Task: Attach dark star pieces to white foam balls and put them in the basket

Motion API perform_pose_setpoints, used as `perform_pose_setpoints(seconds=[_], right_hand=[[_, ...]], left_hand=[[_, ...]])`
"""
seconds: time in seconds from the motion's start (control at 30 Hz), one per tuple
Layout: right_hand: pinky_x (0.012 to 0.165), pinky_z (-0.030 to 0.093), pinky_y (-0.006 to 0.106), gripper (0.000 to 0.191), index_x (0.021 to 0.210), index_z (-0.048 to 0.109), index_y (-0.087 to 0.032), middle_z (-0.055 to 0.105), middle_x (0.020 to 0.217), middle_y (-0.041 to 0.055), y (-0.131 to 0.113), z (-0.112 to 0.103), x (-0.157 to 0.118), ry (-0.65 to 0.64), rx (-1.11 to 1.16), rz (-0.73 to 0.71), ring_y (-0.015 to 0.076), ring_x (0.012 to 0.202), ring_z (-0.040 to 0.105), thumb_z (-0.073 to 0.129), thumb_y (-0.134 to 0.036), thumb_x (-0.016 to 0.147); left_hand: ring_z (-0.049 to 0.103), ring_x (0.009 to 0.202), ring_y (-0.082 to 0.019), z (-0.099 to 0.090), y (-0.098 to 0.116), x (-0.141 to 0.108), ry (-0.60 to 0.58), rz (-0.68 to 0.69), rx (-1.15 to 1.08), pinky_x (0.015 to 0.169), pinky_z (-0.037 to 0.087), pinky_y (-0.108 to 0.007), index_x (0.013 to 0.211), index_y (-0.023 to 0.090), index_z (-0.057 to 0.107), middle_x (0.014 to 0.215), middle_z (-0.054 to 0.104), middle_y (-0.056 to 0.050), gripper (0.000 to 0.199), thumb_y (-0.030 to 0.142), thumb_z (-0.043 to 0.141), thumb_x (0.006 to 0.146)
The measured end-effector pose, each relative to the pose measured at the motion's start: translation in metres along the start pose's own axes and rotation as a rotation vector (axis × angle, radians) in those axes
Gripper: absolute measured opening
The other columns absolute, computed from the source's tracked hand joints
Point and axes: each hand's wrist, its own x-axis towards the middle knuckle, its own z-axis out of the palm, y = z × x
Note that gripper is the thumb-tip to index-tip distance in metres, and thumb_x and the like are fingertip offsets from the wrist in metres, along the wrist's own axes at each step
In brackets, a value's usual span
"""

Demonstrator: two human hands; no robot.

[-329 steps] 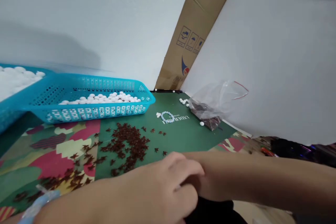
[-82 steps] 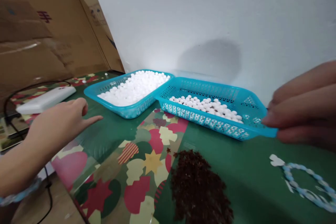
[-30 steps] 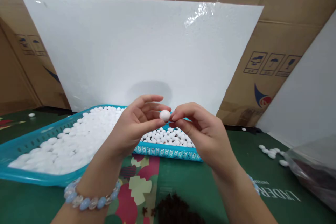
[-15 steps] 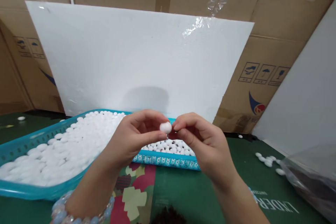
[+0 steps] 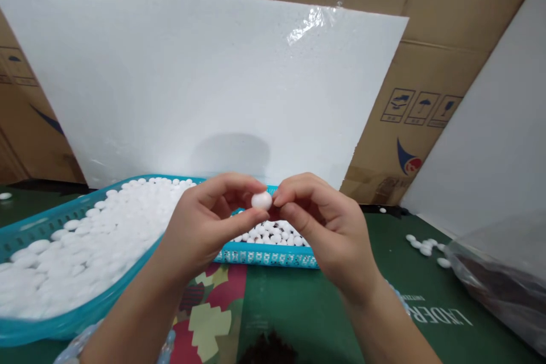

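Observation:
My left hand (image 5: 203, 226) pinches a small white bead (image 5: 261, 200) between thumb and forefinger, held up in front of me. My right hand (image 5: 324, 227) meets it from the right, fingertips pressed against the bead's side; whatever small thing those fingers hold is hidden. Both hands hover above a blue basket (image 5: 273, 255) holding a thin layer of white beads. A second blue basket (image 5: 38, 227), heaped with white beads, lies to the left.
A white foam board (image 5: 205, 79) leans on cardboard boxes (image 5: 426, 79) behind the baskets. A clear plastic bag (image 5: 499, 278) of dark pieces lies at right, with loose white beads (image 5: 422, 247) near it. A dark brown pile (image 5: 268, 350) sits at the bottom edge on the green mat (image 5: 307, 307).
My hands stay joined on the bead and have shifted slightly left and up in view. The camera has tilted, so the baskets sit lower and closer.

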Motion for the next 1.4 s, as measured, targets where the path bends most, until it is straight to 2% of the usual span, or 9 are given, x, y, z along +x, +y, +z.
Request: perform_pose_setpoints(seconds=[0.4, 1.0, 1.27, 1.4], right_hand=[[0.049, 0.041, 0.018, 0.009, 0.064, 0.047, -0.017, 0.046, 0.066, -0.0007, -0.0007, -0.0009, -0.0004, -0.015, -0.020, -0.028, 0.0071, 0.061, 0.045, 0.042, -0.010, 0.068], [0.047, 0.040, 0.016, 0.011, 0.064, 0.051, -0.018, 0.044, 0.067, -0.0003, 0.0019, -0.0004, -0.0009, -0.001, 0.026, -0.038, 0.0067, 0.062, 0.044, 0.044, -0.010, 0.068], [0.047, 0.041, 0.017, 0.011, 0.064, 0.050, -0.019, 0.043, 0.067, -0.0009, 0.0031, 0.0001, -0.0019, -0.005, 0.172, 0.001, 0.0062, 0.059, 0.045, 0.043, -0.011, 0.068], [0.047, 0.041, 0.017, 0.011, 0.064, 0.050, -0.018, 0.044, 0.066, -0.0010, 0.0025, -0.0006, -0.0022, -0.003, 0.163, -0.009, 0.0059, 0.059, 0.045, 0.043, -0.011, 0.068]], left_hand=[[0.045, 0.050, -0.005, 0.0038, 0.0034, -0.0004, 0.042, -0.043, -0.026, 0.040, 0.038, -0.009, 0.061, 0.024, 0.059, 0.052, 0.049, 0.005, 0.015, 0.012, 0.058, 0.053], [0.044, 0.048, -0.005, 0.0052, 0.0088, 0.0005, 0.041, -0.049, 0.001, 0.040, 0.039, -0.011, 0.058, 0.023, 0.059, 0.049, 0.048, 0.005, 0.013, 0.012, 0.059, 0.052], [0.044, 0.046, -0.006, 0.0054, 0.0076, 0.0007, 0.051, -0.028, -0.012, 0.038, 0.039, -0.013, 0.058, 0.022, 0.059, 0.048, 0.048, 0.004, 0.012, 0.013, 0.059, 0.050], [0.045, 0.046, -0.006, 0.0064, 0.0087, 0.0011, 0.032, -0.024, -0.017, 0.039, 0.039, -0.012, 0.058, 0.022, 0.059, 0.047, 0.048, 0.004, 0.013, 0.012, 0.059, 0.050]])
